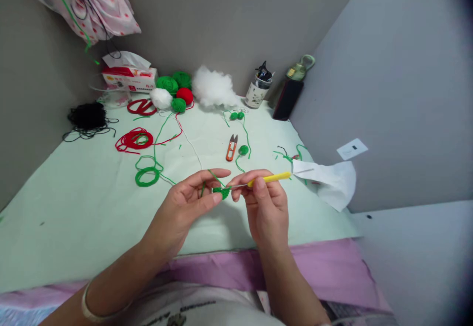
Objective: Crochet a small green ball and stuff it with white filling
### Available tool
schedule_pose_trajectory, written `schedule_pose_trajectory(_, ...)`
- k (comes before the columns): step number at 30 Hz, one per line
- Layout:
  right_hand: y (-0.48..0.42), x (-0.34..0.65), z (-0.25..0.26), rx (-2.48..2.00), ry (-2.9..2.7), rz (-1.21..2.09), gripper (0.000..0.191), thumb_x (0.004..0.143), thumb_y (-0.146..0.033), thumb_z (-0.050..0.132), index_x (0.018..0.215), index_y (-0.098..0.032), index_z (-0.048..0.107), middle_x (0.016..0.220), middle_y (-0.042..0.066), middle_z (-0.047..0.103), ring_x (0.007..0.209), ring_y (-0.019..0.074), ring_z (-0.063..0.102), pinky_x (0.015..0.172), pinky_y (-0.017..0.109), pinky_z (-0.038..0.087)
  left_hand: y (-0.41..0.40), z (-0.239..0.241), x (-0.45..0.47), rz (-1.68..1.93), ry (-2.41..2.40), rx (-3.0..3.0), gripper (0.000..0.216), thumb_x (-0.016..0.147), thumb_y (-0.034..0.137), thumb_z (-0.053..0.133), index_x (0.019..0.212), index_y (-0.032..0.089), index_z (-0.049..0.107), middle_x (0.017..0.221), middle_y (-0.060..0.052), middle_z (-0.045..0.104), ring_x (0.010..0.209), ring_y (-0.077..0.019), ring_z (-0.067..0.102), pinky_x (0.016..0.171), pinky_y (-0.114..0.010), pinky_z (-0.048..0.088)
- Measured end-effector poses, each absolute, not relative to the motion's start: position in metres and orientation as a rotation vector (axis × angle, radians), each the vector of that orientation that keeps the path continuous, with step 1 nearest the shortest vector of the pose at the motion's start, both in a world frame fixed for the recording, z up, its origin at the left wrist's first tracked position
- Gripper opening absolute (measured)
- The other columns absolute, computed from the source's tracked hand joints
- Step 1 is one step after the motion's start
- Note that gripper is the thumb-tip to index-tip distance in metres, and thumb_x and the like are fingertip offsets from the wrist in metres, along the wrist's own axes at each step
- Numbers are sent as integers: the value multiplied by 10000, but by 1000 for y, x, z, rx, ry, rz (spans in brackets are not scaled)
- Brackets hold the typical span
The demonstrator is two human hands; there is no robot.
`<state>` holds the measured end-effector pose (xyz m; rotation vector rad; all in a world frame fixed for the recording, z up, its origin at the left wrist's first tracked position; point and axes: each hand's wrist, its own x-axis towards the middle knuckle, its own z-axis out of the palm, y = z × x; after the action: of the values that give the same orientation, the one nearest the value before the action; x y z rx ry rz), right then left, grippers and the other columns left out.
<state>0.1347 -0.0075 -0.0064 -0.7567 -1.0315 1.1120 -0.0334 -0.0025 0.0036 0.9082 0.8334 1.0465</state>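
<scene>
My left hand (185, 203) pinches a small piece of green crochet work (221, 193) between thumb and fingers. Green yarn runs over its raised index finger. In my right hand (268, 205) is a crochet hook (271, 179) with a yellow handle, gripped between thumb and fingers. The hook's thin metal tip reaches the crochet work, though the exact stitch is too small to make out. A loose coil of green yarn (147, 177) lies left of my hands. Beyond them are orange thread snips (231, 148) and a small green crocheted ball (243, 150) with a yarn tail.
Toward the back stand yarn balls (167, 85), white stuffing (214, 87), a tissue box (130, 79), a pen cup (257, 93) and a dark phone (288, 99). Red yarn (135, 140), black yarn (86, 116) and red-handled scissors (142, 107) lie left. White paper (332, 180) is right.
</scene>
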Motion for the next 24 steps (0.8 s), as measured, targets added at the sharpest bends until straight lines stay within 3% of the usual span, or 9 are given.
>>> schedule_pose_trajectory(5,-16,138,-3,-827,-1207,964,221,1081,-284,540,999,-241,741,944,29,792,759,142,719,713,298,605,-4,1,-37,1065,888,996,238,887,304,826,1105,397,844,880,28,625,753,-108,462,714,-205,409)
schedule_pose_trajectory(11,-26,134,-11,-893,-1783,108,267,1017,-113,581,1211,-237,718,1058,82,782,960,200,741,807,342,627,-10,1,-29,1188,947,985,425,855,234,864,1220,442,794,892,51,626,727,-75,472,743,-164,448)
schedule_pose_trajectory(14,-25,133,-17,-899,-1827,-151,321,963,-67,655,1217,-240,744,1097,105,765,1018,220,739,821,342,625,-7,5,-28,1087,779,758,468,836,266,882,1282,365,778,833,44,608,625,-49,426,610,-143,422)
schedule_pose_trajectory(18,-20,135,-12,-867,-1513,342,253,1027,-143,575,1132,-270,767,961,61,757,841,192,713,712,347,605,0,11,-32,979,682,595,366,834,240,875,1196,231,821,753,62,539,494,4,198,482,-130,305)
schedule_pose_trajectory(20,-15,135,-7,-798,-1338,578,222,1049,-202,564,1051,-264,777,885,43,739,758,172,675,645,325,576,1,12,-32,1008,687,628,365,820,234,884,1180,248,827,814,41,575,524,-4,285,498,-131,323)
schedule_pose_trajectory(24,-12,132,-5,-786,-1349,676,183,1038,-247,610,1009,-264,789,906,47,771,840,193,707,679,334,584,-1,10,-29,1027,721,767,354,819,264,891,1167,300,836,847,15,634,652,-57,446,569,-139,379)
